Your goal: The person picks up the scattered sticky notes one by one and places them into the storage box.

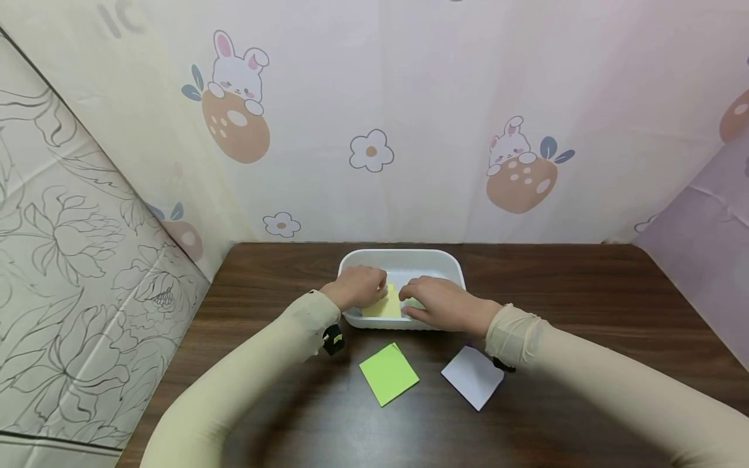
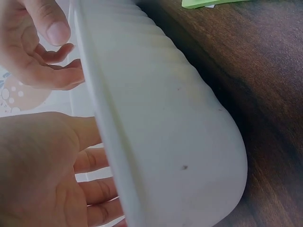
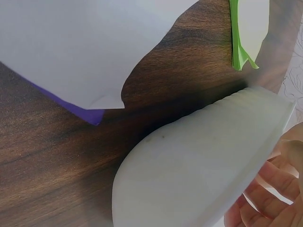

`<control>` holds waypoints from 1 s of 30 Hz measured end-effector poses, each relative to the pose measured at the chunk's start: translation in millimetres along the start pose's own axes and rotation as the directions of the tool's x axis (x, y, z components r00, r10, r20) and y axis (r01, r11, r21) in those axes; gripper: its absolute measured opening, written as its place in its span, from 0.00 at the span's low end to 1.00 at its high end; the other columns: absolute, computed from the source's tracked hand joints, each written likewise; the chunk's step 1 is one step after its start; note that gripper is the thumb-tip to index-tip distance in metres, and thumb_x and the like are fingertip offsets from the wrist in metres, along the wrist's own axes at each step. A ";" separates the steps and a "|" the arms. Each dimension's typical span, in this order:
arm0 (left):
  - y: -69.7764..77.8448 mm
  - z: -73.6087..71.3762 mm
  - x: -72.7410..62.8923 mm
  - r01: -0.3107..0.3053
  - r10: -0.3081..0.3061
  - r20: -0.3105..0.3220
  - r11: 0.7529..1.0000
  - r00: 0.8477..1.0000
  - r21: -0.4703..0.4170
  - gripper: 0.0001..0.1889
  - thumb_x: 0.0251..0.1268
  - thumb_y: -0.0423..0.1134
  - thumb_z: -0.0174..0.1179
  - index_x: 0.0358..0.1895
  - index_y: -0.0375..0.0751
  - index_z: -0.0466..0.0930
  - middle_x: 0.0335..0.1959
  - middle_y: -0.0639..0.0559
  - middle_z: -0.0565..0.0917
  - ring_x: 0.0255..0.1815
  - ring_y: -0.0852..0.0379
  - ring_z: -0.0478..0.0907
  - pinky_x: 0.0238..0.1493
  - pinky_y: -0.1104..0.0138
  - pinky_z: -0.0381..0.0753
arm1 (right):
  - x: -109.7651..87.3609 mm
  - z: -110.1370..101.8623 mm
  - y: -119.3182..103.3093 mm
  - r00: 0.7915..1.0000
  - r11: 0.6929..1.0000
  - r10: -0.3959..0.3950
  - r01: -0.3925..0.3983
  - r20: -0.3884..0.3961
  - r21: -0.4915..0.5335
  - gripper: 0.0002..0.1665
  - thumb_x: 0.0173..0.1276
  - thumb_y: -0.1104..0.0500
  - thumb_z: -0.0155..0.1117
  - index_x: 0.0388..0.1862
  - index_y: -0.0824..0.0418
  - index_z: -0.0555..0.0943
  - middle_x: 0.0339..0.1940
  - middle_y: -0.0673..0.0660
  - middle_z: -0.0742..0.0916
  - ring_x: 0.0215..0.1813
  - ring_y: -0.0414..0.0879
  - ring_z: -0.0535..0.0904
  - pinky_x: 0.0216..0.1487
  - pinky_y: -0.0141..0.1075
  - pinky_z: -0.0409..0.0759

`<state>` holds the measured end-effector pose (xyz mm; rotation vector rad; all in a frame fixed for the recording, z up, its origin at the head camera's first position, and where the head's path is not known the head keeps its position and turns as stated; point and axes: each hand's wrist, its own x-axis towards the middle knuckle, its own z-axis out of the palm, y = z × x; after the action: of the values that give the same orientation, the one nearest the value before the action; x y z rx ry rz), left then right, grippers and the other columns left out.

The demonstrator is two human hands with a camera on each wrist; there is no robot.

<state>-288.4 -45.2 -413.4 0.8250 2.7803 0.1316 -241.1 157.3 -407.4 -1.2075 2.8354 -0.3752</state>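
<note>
A white tray (image 1: 404,260) with rounded corners stands at the back of the table. My left hand (image 1: 359,286) reaches over its left side, fingers pointing down beside a yellow sticky note pad (image 1: 380,307) lying inside. In the left wrist view the tray's rim hides those fingertips. Over the tray's right half is my right hand (image 1: 441,302), its fingers loosely bent and the thumb apart from them. Partly covered by this hand, a pale green piece (image 1: 413,303) shows in the tray. The left wrist view shows nothing between the right hand's thumb and fingers.
In front of the tray lies a bright green sticky note pad (image 1: 389,375), with a lifted edge. To its right, near the right wrist, is a whitish pad (image 1: 475,378) with a purple layer (image 3: 92,116) beneath. A patterned curtain (image 1: 374,97) hangs behind the dark wooden table (image 1: 556,279).
</note>
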 end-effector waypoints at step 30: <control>6.9 -11.9 -24.8 -0.064 0.064 -0.145 0.998 0.987 0.006 0.14 0.75 0.47 0.58 0.52 0.42 0.82 0.41 0.48 0.87 0.36 0.54 0.81 0.39 0.59 0.81 | -7.7 -10.6 -1.9 0.999 1.000 0.011 -0.012 -0.031 -0.007 0.14 0.73 0.53 0.64 0.51 0.59 0.85 0.47 0.54 0.89 0.50 0.48 0.84 0.53 0.46 0.82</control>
<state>-267.7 -53.2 -395.9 0.9412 2.8896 0.2088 -235.8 163.8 -397.2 -1.1967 2.8710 -0.3879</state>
